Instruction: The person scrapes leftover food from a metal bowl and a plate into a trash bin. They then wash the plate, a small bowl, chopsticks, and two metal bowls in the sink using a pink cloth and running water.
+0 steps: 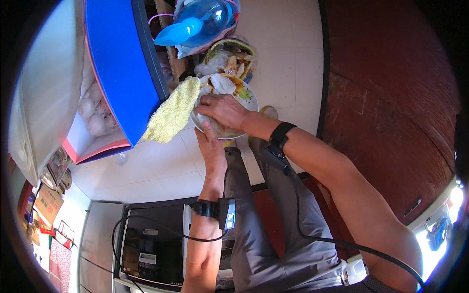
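Note:
My left hand point(213, 146) grips the near-left rim of a white plate point(253, 100), thumb on top of the edge. My right hand point(227, 110) reaches over the plate with its fingers curled down at the left side; what they touch is partly hidden. On the plate lie a crumpled white tissue point(222, 84), brown sauce and a piece of green leaf point(244, 93). Just beyond the plate stands a lined waste bin point(234, 64) holding food scraps and clear plastic. A pale yellow cloth point(174, 111) hangs close to the plate's left edge.
At the left is a blue-sided box point(121, 66) with netted, pale round produce point(95, 110) beside it. A blue translucent plastic container point(205, 25) sits behind the bin. Dark red wooden panelling point(381, 110) borders the right. Cables trail from both wrist straps.

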Tool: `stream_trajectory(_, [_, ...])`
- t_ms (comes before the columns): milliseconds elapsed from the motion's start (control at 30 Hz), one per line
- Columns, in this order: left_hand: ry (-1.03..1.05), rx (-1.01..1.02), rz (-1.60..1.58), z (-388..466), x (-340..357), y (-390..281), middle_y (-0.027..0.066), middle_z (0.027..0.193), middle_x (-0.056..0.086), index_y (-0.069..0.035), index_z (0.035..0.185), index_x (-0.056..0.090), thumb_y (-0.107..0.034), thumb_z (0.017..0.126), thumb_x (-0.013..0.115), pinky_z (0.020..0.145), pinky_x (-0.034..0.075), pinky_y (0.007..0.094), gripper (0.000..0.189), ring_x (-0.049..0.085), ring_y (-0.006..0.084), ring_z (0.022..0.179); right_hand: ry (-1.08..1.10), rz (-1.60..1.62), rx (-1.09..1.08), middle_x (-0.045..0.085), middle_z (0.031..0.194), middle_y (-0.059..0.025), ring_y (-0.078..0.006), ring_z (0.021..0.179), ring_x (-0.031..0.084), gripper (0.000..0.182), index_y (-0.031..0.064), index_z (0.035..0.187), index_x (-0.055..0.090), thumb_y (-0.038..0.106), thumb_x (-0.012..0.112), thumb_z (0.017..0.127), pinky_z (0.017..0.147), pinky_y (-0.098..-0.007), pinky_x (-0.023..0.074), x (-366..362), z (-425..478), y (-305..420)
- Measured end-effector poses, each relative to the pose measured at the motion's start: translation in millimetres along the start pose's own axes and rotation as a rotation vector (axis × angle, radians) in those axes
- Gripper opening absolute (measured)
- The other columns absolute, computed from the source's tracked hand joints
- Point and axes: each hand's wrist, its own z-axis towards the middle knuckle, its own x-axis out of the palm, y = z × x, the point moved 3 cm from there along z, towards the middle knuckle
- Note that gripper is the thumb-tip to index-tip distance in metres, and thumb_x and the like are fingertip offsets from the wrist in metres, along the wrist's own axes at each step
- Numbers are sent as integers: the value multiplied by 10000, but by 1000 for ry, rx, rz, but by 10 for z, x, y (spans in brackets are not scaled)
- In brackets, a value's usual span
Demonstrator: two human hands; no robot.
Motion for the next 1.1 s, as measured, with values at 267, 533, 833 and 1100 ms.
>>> stream_trajectory(267, [-165,71,-125,-124,348,-8,224,1359,402,25,1393,261,-426,1028,388,789,593,427,594,536,314,1155,-33,-352,95,646,966,-80,-256,953,624,242,74,972,686,106,606,747,765,-386,544,-87,302,-339])
stream_trajectory(533, [-270,85,-172,-227,540,92,195,1380,392,-20,1402,233,-417,1025,404,808,594,471,574,523,308,1187,45,-463,81,639,928,-67,-260,956,601,235,85,957,686,125,624,734,789,-384,525,-283,74,-632])
stream_trajectory(833, [-336,9,-302,-246,590,81,182,1395,377,-30,1413,227,-425,1023,408,850,573,470,583,483,303,1228,214,35,41,624,933,-63,-274,923,607,184,103,936,641,116,647,752,757,-383,517,-470,-312,-115])
stream_trajectory(1100, [-333,35,-299,-272,583,75,185,1408,367,-31,1418,221,-380,1034,397,856,583,463,547,511,309,1206,618,99,208,662,880,-68,-261,909,637,107,110,897,664,115,652,791,752,-418,501,-487,-439,-289])
